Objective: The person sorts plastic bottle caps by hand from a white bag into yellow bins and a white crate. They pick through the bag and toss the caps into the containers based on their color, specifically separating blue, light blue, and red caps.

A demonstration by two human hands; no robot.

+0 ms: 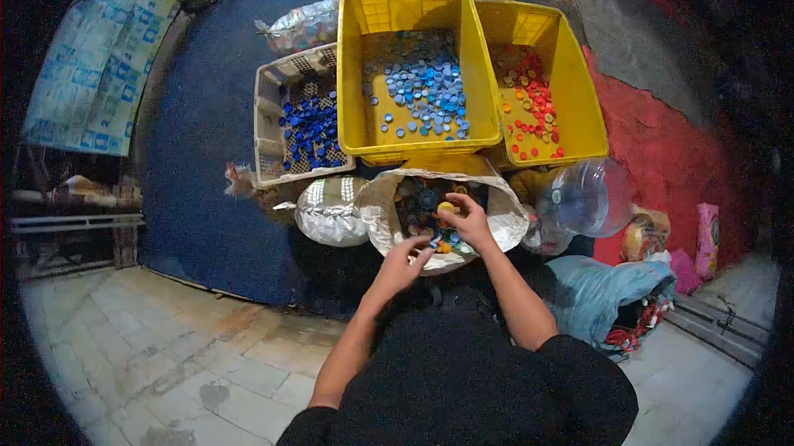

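Observation:
A white woven sack (382, 227) stands open in front of me, with mixed bottle caps (423, 198) inside, many of them dark. My right hand (471, 224) is over the sack's mouth, its thumb and fingers closed on a yellow bottle cap (447, 207). At the near rim, my left hand (403, 264) has its thumb and forefinger apart, close to some orange, blue and white caps (444, 245). Whether its fingertips touch a cap is hard to make out.
Behind the sack are a large yellow bin (420, 148) of light blue caps, another yellow bin (571, 144) of red and orange caps, and a white crate (263, 144) of dark blue caps. A clear plastic jug (589, 196) and a teal sack (591, 293) lie right.

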